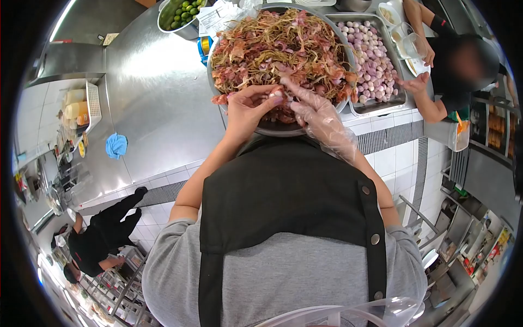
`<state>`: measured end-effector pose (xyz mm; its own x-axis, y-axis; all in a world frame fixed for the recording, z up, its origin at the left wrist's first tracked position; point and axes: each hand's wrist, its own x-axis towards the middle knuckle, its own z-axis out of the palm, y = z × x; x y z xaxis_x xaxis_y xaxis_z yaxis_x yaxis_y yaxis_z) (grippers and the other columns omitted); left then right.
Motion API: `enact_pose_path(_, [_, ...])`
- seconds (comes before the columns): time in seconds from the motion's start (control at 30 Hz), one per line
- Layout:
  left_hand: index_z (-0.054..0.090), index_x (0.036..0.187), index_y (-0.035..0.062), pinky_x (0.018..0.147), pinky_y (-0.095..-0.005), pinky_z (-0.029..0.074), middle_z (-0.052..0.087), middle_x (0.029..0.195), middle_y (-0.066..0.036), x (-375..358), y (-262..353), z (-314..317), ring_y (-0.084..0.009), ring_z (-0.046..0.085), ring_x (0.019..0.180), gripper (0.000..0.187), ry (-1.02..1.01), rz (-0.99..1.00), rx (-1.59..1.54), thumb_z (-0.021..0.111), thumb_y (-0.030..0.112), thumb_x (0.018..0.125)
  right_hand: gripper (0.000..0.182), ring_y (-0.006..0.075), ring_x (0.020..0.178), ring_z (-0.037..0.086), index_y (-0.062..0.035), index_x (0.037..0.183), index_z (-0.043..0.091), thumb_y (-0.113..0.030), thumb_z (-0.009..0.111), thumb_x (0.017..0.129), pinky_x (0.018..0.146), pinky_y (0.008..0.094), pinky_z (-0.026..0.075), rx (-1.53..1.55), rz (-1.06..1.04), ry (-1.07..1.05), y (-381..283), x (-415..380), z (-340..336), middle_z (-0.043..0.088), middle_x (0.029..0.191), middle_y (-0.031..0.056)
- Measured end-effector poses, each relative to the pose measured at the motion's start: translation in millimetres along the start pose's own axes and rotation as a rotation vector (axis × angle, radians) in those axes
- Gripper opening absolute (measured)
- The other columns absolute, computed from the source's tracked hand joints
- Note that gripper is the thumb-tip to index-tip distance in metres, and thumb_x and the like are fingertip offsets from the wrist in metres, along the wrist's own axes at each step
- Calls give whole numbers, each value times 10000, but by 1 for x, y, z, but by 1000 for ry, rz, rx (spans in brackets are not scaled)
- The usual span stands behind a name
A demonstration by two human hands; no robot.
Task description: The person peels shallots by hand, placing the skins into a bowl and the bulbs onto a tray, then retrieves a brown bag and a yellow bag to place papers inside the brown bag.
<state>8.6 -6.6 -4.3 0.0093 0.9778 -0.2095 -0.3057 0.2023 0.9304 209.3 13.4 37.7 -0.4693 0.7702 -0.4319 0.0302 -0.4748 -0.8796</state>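
Over the near edge of a large metal bowl (211,76), my bare left hand (245,109) pinches a small shallot (277,94) between thumb and fingertips. My right hand (321,117), in a clear plastic glove, meets it from the other side, with thumb and fingers closed at the shallot and its loose skin. Pale flesh shows between the fingertips of both hands; the rest of the shallot is hidden. Under and beyond the hands, the bowl is heaped with reddish shallot skins and dry roots (278,46).
To the right, a metal tray (379,111) holds many peeled shallots (370,60). A person in black (447,60) reaches in beyond it. At the back left stand a pot of green limes (182,13) and papers (218,19). A blue cloth (116,145) lies on the steel table (158,109). Another person (103,234) is lower left.
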Motion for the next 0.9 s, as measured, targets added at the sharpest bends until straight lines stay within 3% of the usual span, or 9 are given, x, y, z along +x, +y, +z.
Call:
enact_pose_path(0.17, [640, 1154, -80, 879, -282, 571, 719, 1061, -135, -1, 7, 3, -149, 692, 950, 325, -17, -2, 110, 753, -36, 852, 492, 62, 745, 396, -111, 1502, 466, -176, 557, 1023, 709, 229, 424, -167, 0, -88, -10, -5, 1, 631, 994, -39])
enact_pose_path(0.33, [636, 1131, -74, 852, -269, 578, 714, 1039, -122, 0, 2, 1, -135, 686, 928, 335, -23, 56, 120, 766, -71, 822, 454, 105, 1052, 584, -39, 1475, 472, -151, 523, 1038, 974, 263, 443, -151, -14, -100, -11, -4, 1, 665, 1300, 57])
enact_pose_path(0.43, [631, 1127, -72, 841, -261, 576, 713, 1020, -115, 0, 2, 1, -130, 683, 918, 341, -11, 76, 152, 769, -77, 815, 417, 133, 1152, 590, -13, 1443, 500, -128, 506, 1041, 1026, 273, 423, -290, -223, -49, 6, 2, 1, 670, 1298, 104])
enact_pose_path(0.57, [633, 1116, -64, 851, -259, 567, 714, 1035, -114, 0, 2, 3, -131, 684, 933, 313, 10, 65, 216, 766, -55, 833, 410, 150, 1148, 592, 4, 1420, 518, -145, 517, 1038, 1043, 290, 413, -285, -208, -9, 10, 5, 3, 674, 1286, 122])
enact_pose_path(0.63, [635, 1112, -61, 860, -260, 563, 715, 1039, -114, 1, -1, 3, -133, 683, 944, 301, 22, 69, 207, 762, -49, 840, 392, 133, 908, 635, -23, 1393, 564, -180, 537, 1035, 826, 267, 506, -256, -96, -4, 9, 6, 0, 714, 1065, 92])
enact_pose_path(0.67, [636, 1108, -58, 871, -265, 560, 716, 1043, -115, 1, -2, 2, -137, 684, 954, 292, 14, 81, 173, 760, -46, 844, 392, 133, 908, 635, -23, 1393, 564, -180, 537, 1035, 826, 267, 506, -257, -96, -5, 7, 5, -2, 714, 1065, 92])
enact_pose_path(0.73, [638, 1105, -56, 883, -270, 557, 717, 1046, -115, 2, -4, 1, -142, 685, 964, 283, 8, 93, 138, 757, -43, 848, 384, 74, 632, 514, -82, 1385, 586, -225, 561, 1030, 546, 216, 412, 211, 260, 11, 1, 4, -3, 607, 808, 6])
enact_pose_path(0.83, [638, 1097, -56, 897, -280, 554, 716, 1059, -122, 3, -5, 0, -153, 686, 978, 271, 11, 72, 74, 750, -49, 850, 382, 29, 535, 359, -113, 1387, 578, -237, 578, 1025, 454, 190, 258, 416, 297, 6, -2, 5, -4, 459, 709, -57])
enact_pose_path(0.9, [642, 1106, -60, 902, -289, 554, 713, 1079, -130, 2, -4, -1, -161, 687, 981, 279, -11, 84, -12, 750, -54, 848, 408, 31, 547, 371, -117, 1413, 555, -229, 582, 1022, 462, 192, 279, 402, 258, 36, 5, 9, -6, 466, 712, -56])
